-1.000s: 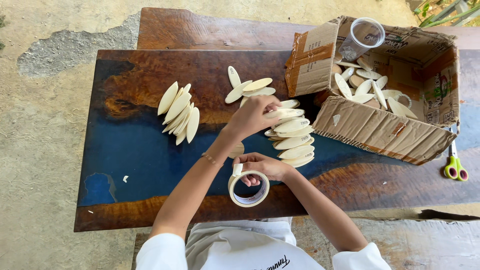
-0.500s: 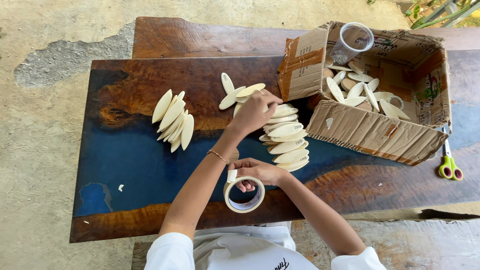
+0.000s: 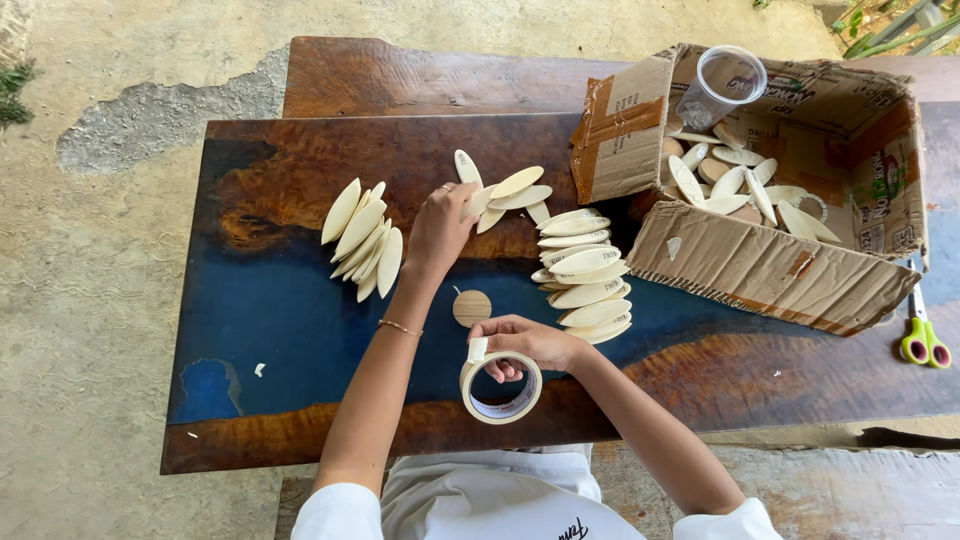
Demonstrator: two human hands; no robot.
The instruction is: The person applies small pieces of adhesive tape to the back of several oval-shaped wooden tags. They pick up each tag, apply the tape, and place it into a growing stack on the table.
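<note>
My right hand (image 3: pixel 522 342) grips a roll of clear tape (image 3: pixel 500 388) near the table's front edge, a short end of tape sticking up by the thumb. My left hand (image 3: pixel 440 226) reaches forward and closes its fingers on a pale oval wooden piece at the edge of a small loose pile (image 3: pixel 505 190). A row of the same oval pieces (image 3: pixel 583 273) lies stacked right of that hand. Another overlapping row (image 3: pixel 361 240) sits to its left. A small round wooden disc (image 3: pixel 472 307) rests on the blue part of the table between my arms.
An open cardboard box (image 3: pixel 770 265) at the right holds more oval pieces and a clear plastic cup (image 3: pixel 724 84). Green-handled scissors (image 3: pixel 921 334) lie at the right edge. The table (image 3: pixel 280 330) is dark wood with blue resin; concrete ground lies to the left.
My left hand has moved left from the stacked row to the small loose pile. The round disc, hidden before, now shows. The right hand keeps the tape roll in place.
</note>
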